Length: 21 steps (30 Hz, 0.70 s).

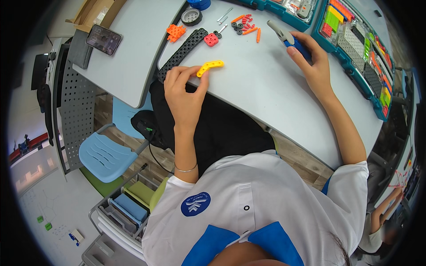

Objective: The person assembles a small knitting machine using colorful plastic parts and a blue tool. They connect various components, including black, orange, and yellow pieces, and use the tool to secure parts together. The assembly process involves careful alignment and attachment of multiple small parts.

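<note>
My left hand is closed at the table's near edge, pinching a bent yellow beam with holes between thumb and fingers. Over the right part of the table, my right hand wraps round a pliers-like tool with grey jaws and a blue handle; its jaws point toward the far left. Next to my left hand lies a long black perforated beam. Beyond it are a red connector block and an orange piece. Several orange pegs, small red pegs and black rings lie farther out.
Teal cases full of coloured parts stand along the far right side. A black wheel lies at the far edge. On the adjoining left table are a phone and an open cardboard box. A light-blue chair stands at left.
</note>
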Each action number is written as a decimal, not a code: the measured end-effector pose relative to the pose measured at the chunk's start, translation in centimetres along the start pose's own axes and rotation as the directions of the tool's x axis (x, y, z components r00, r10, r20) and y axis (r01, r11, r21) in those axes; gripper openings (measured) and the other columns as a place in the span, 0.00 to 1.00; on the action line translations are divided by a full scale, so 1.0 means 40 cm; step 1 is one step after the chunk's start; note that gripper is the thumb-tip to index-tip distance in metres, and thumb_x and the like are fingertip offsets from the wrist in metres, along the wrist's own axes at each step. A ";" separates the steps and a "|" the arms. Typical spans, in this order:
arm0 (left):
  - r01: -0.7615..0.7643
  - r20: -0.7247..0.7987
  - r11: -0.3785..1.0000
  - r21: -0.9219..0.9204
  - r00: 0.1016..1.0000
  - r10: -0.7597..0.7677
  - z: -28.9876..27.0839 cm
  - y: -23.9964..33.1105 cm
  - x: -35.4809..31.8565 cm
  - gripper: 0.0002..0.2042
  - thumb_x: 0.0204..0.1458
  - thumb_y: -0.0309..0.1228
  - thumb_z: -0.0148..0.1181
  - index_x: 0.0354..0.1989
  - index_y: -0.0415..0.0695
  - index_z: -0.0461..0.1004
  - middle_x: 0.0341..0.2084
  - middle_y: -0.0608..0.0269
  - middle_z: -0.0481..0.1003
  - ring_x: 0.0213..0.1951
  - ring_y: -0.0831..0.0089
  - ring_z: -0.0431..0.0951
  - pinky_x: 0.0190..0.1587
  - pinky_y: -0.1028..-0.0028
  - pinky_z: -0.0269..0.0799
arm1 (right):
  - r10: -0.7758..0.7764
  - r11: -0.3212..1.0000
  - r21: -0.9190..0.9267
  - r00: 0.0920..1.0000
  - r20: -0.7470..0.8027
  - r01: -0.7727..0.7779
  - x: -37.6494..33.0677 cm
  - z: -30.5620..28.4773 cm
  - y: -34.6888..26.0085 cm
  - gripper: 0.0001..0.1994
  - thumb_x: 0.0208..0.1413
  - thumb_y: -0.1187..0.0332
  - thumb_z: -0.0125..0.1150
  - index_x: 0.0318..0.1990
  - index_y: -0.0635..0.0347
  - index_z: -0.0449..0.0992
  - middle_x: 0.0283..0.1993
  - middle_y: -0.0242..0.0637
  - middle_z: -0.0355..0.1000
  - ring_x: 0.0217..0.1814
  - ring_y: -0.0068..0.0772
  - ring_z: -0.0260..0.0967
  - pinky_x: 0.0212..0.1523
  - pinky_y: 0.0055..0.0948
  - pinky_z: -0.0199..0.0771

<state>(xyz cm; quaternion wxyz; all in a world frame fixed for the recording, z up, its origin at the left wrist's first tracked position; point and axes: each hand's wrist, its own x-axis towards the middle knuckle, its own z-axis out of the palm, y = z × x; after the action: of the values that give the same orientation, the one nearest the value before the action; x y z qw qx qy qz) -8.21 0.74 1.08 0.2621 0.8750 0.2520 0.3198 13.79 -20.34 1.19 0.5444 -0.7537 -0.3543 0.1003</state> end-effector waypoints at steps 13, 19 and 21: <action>0.127 -0.156 0.976 0.175 0.983 -0.100 0.001 -0.022 -0.005 0.11 0.46 0.30 0.73 0.39 0.44 0.84 0.24 0.70 0.69 0.31 0.73 0.68 0.38 0.70 0.63 | -0.002 1.000 -0.027 1.000 0.018 0.002 0.000 -0.003 -0.003 0.21 0.57 0.56 0.68 0.52 0.59 0.77 0.43 0.31 0.74 0.45 0.21 0.68 0.49 0.22 0.68; 0.145 -0.245 0.981 0.128 0.963 -0.110 -0.043 -0.046 0.028 0.13 0.46 0.30 0.74 0.41 0.47 0.84 0.28 0.68 0.70 0.34 0.71 0.68 0.37 0.71 0.65 | 0.013 1.000 -0.022 1.000 0.019 -0.013 0.000 -0.004 -0.008 0.21 0.57 0.56 0.68 0.53 0.58 0.77 0.42 0.31 0.74 0.45 0.22 0.68 0.49 0.22 0.68; 0.155 -0.215 0.970 0.189 0.970 -0.114 -0.062 -0.072 0.037 0.14 0.47 0.34 0.74 0.43 0.47 0.84 0.35 0.66 0.72 0.37 0.70 0.71 0.38 0.71 0.66 | 0.005 1.000 -0.026 1.000 0.020 -0.004 0.000 -0.003 -0.008 0.21 0.57 0.56 0.68 0.53 0.58 0.77 0.43 0.32 0.74 0.45 0.22 0.68 0.49 0.22 0.68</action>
<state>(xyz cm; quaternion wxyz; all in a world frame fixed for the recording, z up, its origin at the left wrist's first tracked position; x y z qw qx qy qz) -9.73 4.49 1.57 0.1649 0.8409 0.3679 0.3610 13.73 -20.38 1.52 0.5309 -0.7604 -0.3592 0.1046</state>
